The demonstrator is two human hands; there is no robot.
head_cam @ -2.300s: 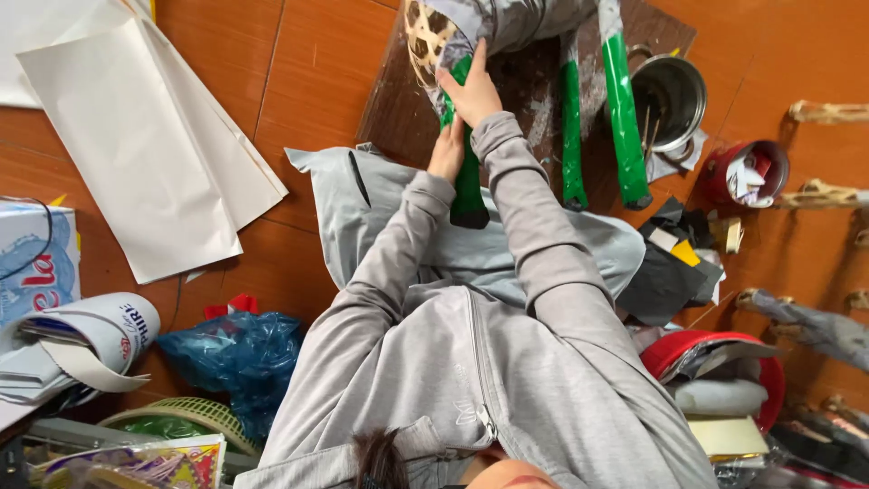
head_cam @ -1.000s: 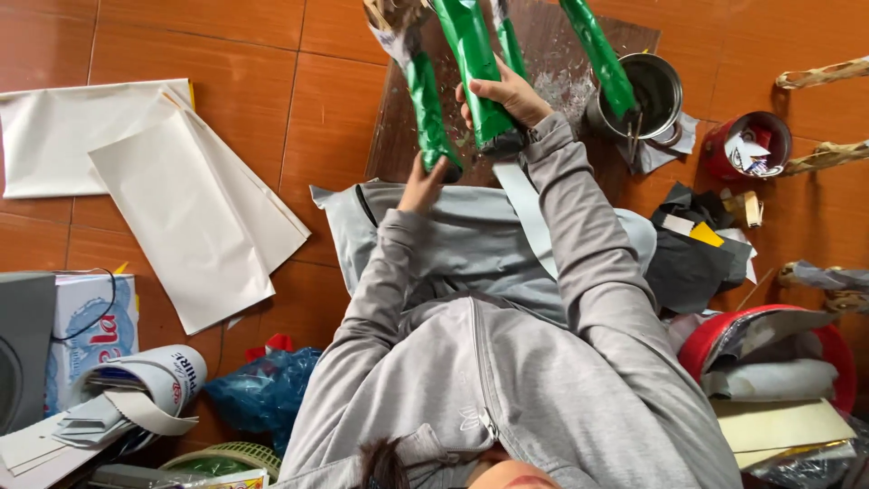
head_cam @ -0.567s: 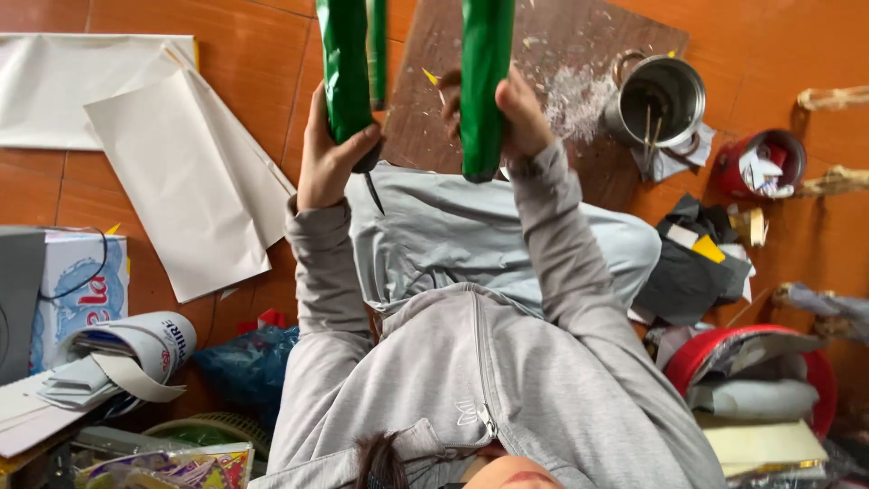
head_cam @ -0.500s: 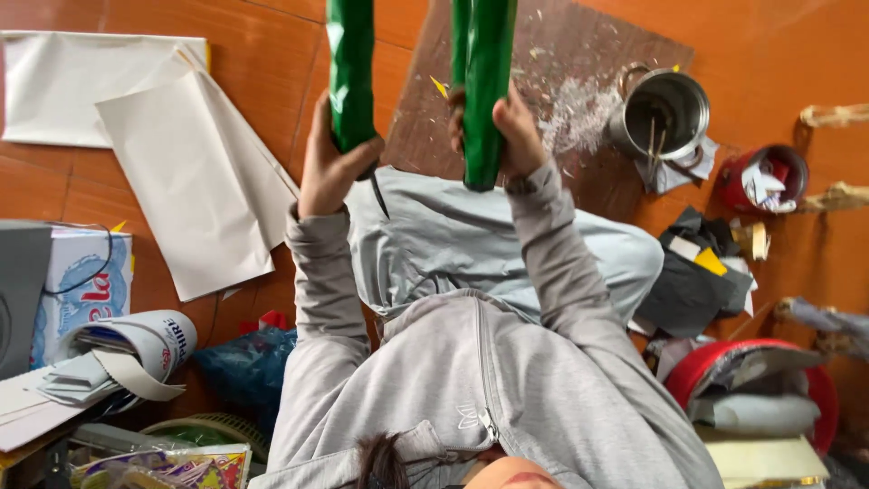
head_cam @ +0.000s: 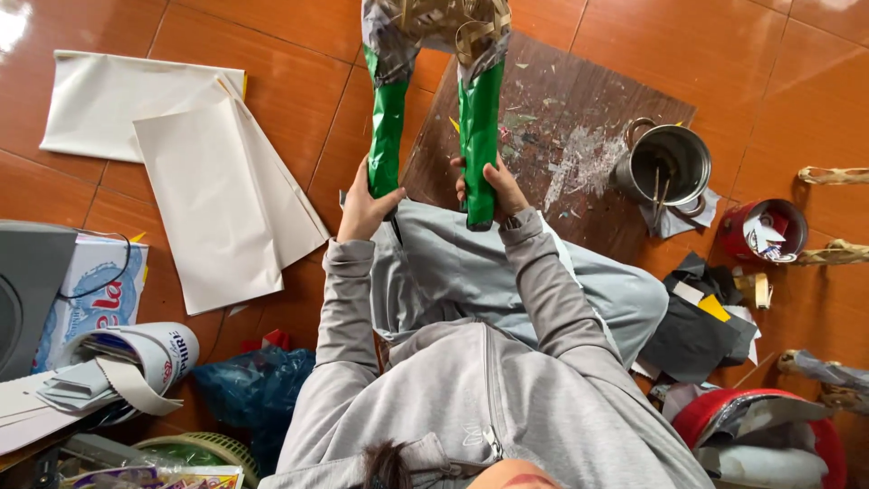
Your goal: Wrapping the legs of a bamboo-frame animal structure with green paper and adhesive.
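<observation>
I hold up a paper-craft frame with two legs wrapped in shiny green paper. My left hand (head_cam: pixel 365 204) grips the lower end of the left green leg (head_cam: pixel 387 127). My right hand (head_cam: pixel 490 186) is closed around the right green leg (head_cam: pixel 479 131). The legs join at the top in a woven strip body covered with grey paper (head_cam: pixel 433 25), partly cut off by the frame's upper edge. I sit on the floor in grey clothes, my knees under the legs.
A glue-stained wooden board (head_cam: pixel 579 136) lies ahead on the orange tiled floor. A metal pot (head_cam: pixel 668 165) with tools and a red tin (head_cam: pixel 765 231) stand to the right. White paper sheets (head_cam: pixel 195 172) lie left. Boxes, paper rolls and a blue bag (head_cam: pixel 258 389) clutter the near left.
The green-legged frame has been lifted off the board, swung up and turned; its woven body now shows at the top, and both hands hold the legs' lower ends.
</observation>
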